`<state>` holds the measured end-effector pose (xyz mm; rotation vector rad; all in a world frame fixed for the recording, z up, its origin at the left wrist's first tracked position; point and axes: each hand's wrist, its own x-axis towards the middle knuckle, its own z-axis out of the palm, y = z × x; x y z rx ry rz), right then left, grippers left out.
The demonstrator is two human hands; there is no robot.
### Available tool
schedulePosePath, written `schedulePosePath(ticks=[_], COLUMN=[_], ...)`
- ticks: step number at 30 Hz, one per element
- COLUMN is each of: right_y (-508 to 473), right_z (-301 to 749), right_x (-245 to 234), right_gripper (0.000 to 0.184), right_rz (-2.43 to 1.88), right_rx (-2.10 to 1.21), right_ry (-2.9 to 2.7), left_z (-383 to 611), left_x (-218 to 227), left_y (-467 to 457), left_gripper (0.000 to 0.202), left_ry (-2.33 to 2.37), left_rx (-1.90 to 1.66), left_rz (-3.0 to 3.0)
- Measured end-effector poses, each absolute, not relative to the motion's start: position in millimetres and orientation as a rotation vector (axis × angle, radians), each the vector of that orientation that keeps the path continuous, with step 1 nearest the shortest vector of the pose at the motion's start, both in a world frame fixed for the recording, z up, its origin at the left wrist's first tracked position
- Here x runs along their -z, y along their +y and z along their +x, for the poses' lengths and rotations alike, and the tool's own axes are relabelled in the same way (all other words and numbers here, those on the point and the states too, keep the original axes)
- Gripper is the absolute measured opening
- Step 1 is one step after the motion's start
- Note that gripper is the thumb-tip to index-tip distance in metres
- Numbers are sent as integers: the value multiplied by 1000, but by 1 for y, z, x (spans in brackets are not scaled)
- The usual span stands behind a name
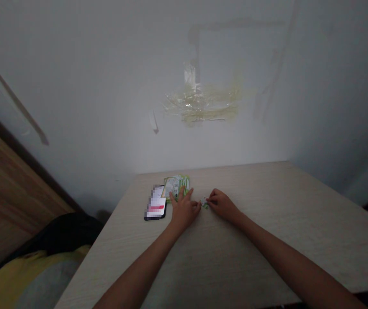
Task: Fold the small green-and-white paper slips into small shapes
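Both my hands rest on a pale wooden table [267,223]. A small green-and-white piece of paper [204,202] lies between them. My left hand [184,209] pinches its left end with thumb and forefinger while the other fingers spread out over a green packet [176,185]. My right hand [221,204] is curled and pinches the right end of the small paper.
A phone [156,203] with a lit screen lies left of the green packet. A white wall [107,107] with yellowed tape remains stands right behind the table. To the left are a wooden panel [7,193] and yellow, grey and black fabric [36,266].
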<state>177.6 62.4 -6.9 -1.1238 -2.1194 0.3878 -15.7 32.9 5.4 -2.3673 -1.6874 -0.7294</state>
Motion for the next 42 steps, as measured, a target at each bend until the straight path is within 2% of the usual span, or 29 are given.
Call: schedulePosePath(ticks=[10, 16, 22, 35, 42], right_y=[63, 65, 66, 71, 68], right_z=[178, 180, 181, 189, 197], right_x=[11, 14, 18, 22, 18], right_gripper=[13, 14, 14, 22, 15], right_rz=[-1111, -1081, -1092, -1095, -1003], right_rx=[-411, -413, -347, -402, -433], right_ry=[-2091, -2085, -2079, -2121, -2128], left_z=[-20, -20, -20, -24, -24], left_x=[-5, -3, 3, 2, 0], left_y=[32, 31, 34, 35, 34], left_gripper=[30, 20, 19, 22, 24], left_ry=[-1659, -1541, -1513, -1428, -1446], left_rx=[742, 765, 755, 707, 700], left_rz=[-2422, -2471, -2521, -2738, -2745])
